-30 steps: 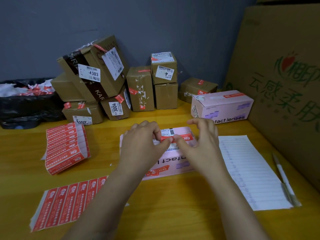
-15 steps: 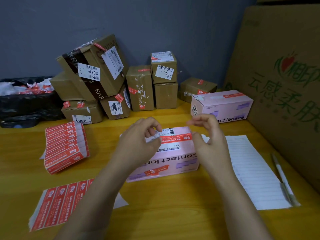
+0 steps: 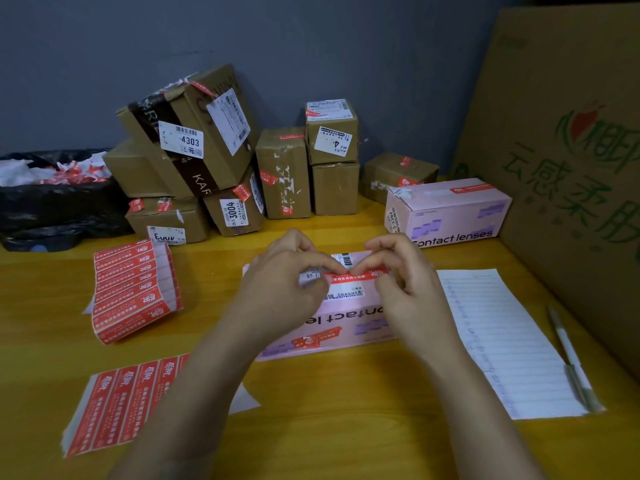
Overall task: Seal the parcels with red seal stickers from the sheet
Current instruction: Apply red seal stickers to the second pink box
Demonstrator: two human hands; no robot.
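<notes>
Left hand (image 3: 287, 285) and right hand (image 3: 412, 292) both pinch the red seal sticker (image 3: 365, 275) on the pink parcel (image 3: 349, 320), far top edge, on the table (image 3: 346, 427); I'd judge the sticker thin, floppy, tacky; hold it by the ends. Parcel looks light, stiff; may slide.

Bearings taken from the contact lens box (image 3: 346, 317) at mid-table (image 3: 329, 445), just before us.

- On its far top edge we note a seal sticker (image 3: 349, 276). The left hand (image 3: 280, 289) and right hand (image 3: 412, 292) have fingertips on it.
- 8 o'clock: sticker sheet (image 3: 114, 407), flat on the table.
- 10 o'clock: folded stack of sticker sheets (image 3: 135, 289), with a bin bag (image 3: 52, 209) behind it.
- 11 to 12: parcels (image 3: 194, 143) piled against the wall.
- 2 o'clock: a second contact lens box (image 3: 450, 213).
- 3 to 4: lined sheet (image 3: 502, 341), with a pen (image 3: 568, 355) along its right edge.
- Far right, beyond the pen: a large carton (image 3: 571, 168).
</notes>
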